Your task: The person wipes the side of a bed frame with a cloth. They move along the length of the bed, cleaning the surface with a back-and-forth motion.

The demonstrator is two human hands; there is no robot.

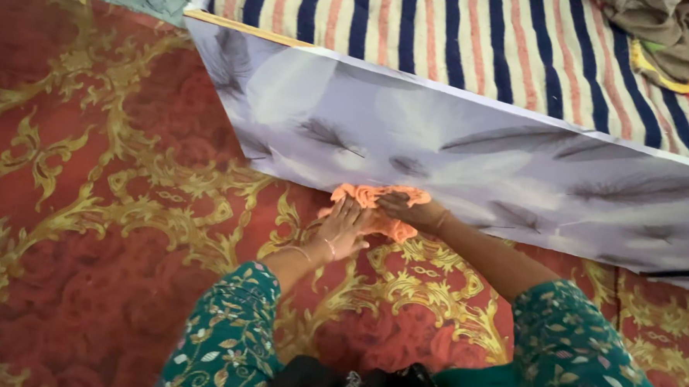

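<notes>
left hand (343, 228) flat, open on orange cloth (379, 207) | right hand (409, 212) seemingly gripping it | carpet (88, 205) beneath

floor — red carpet (87, 229) with gold scrollwork | bed panel (455, 152) grey with feather print | mattress (444, 35) striped blue, peach, cream | crumpled clothes (669, 37) up top — soft daylight

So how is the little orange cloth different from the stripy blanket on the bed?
The orange cloth is small and bunched up; the stripy blanket is large and spread flat. The cloth is one plain colour, while the blanket has blue, pink and cream stripes. The cloth lies low against the bed's side panel, under both hands; the blanket lies on top, untouched. Both are soft fabric.
</notes>
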